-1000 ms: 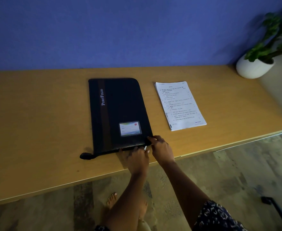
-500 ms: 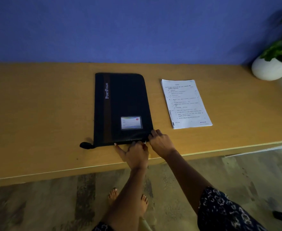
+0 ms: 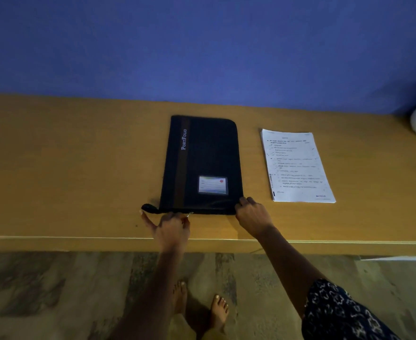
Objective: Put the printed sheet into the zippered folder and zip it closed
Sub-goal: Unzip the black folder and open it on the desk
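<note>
Head view: long tan wooden table (image 3: 67, 168) against a blue wall. Black fabric zippered folder (image 3: 202, 163) lies flat, long axis running away from the person, near short edge touching both hands. White printed sheet (image 3: 296, 165) lies flat, parallel, well to the right of the grips, nearer the right hand (image 3: 252, 215). Right hand pinches the folder's near right corner. Left hand (image 3: 171, 228) pinches the small metal zipper pull (image 3: 189, 214) on the near edge. Judgement: unzipping underway; sheet not yet inserted.
</note>
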